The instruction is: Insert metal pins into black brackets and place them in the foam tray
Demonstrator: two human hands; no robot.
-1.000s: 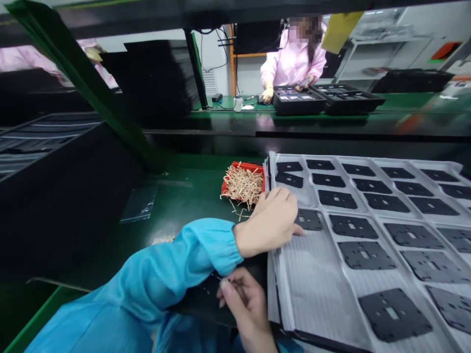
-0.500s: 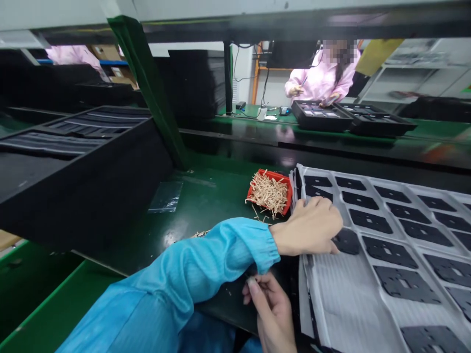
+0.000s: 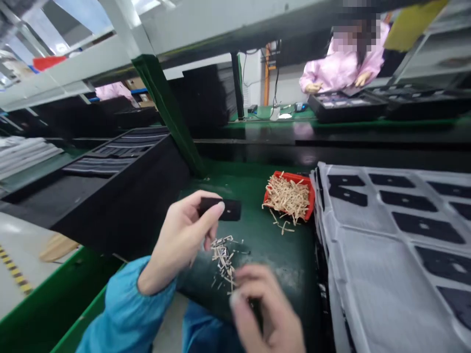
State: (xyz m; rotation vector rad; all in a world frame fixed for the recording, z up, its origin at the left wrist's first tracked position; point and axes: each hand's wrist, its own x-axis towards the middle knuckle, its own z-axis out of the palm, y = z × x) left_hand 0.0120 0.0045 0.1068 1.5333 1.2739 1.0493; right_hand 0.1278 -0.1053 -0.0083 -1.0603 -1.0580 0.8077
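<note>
- Right hand (image 3: 267, 309): blurred, fingers bent; cannot tell whether it grips anything
- Scraps (image 3: 222, 260): strewn on the bench (image 3: 287, 260), between the hands
- Left hand (image 3: 176, 235): pinching a black plate (image 3: 233, 210) above the bench
- Red tray (image 3: 311, 198): heaped with tan strips (image 3: 287, 196), beside the plate-bearing sheet (image 3: 390, 279)
- Co-worker (image 3: 346, 71): behind a black box (image 3: 331, 115)

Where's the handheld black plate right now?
Head view, just left of centre: the black plate is in the left hand over the green bench, left of the red bin.
</note>
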